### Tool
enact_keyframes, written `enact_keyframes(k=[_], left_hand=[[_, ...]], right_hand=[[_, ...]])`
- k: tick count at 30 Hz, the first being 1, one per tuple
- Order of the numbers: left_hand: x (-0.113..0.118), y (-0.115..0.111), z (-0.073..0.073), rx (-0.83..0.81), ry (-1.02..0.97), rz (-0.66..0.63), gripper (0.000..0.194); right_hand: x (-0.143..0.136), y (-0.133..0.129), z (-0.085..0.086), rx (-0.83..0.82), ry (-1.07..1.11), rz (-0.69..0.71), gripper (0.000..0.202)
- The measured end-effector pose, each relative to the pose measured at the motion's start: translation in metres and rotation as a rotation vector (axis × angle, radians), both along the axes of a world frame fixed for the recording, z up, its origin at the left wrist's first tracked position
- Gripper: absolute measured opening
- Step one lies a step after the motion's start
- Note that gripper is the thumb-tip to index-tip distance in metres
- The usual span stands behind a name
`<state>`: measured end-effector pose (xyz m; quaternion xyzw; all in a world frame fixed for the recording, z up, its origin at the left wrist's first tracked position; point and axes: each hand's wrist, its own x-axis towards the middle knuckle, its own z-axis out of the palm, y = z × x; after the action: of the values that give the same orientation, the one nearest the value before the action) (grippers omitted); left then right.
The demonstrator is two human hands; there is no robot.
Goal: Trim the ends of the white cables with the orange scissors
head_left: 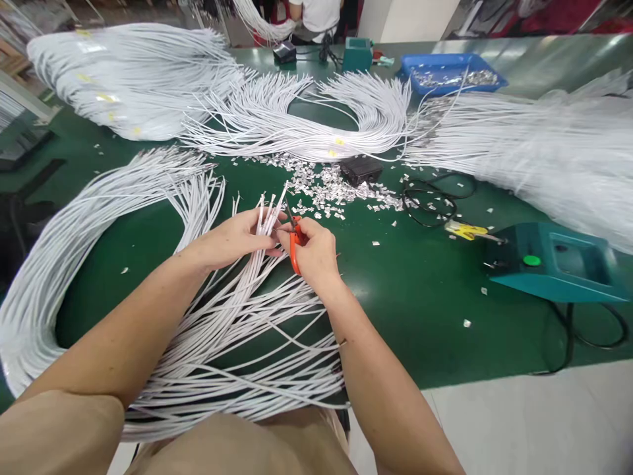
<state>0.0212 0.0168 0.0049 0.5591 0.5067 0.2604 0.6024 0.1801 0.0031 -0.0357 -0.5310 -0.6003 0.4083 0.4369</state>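
My left hand [247, 234] is closed around a small bunch of white cables [254, 267], whose tips stick up above the fingers. Beside it, my right hand [316, 254] grips orange-handled scissors [295, 247]; their dark blades point up next to the cable tips. The thumb and fingertips of my right hand are close to the bunch, but whether they touch it I cannot tell. More loose white cables [247, 376] spread below my hands toward my body, and a thick looped bundle [44, 277] curves away on the left.
Silvery scraps [321, 191] lie scattered around a black box [361, 170]. Further cable bundles [138, 79] stretch along the back and right. A teal machine [558, 260] with a green button stands at right, near a black cord [430, 201]. A blue tray [450, 72] and a person [319, 16] are behind.
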Motion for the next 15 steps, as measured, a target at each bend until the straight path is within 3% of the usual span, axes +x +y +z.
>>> enact_keyframes(k=[4,7,11,15], left_hand=[[-0.014,0.004,0.01,0.016,0.201,-0.112,0.023],[-0.021,0.006,0.011,0.084,0.325,-0.059,0.021],[-0.022,0.007,0.001,0.106,0.234,-0.037,0.033],[-0.022,0.007,-0.007,0.121,0.224,-0.026,0.032]], right_hand=[[0.0,-0.001,0.002,-0.039,0.012,-0.026,0.017],[-0.001,-0.001,0.001,-0.063,0.012,-0.035,0.017],[-0.004,-0.001,-0.002,-0.063,-0.01,-0.01,0.014],[-0.005,0.0,-0.005,-0.081,-0.007,0.015,0.017]])
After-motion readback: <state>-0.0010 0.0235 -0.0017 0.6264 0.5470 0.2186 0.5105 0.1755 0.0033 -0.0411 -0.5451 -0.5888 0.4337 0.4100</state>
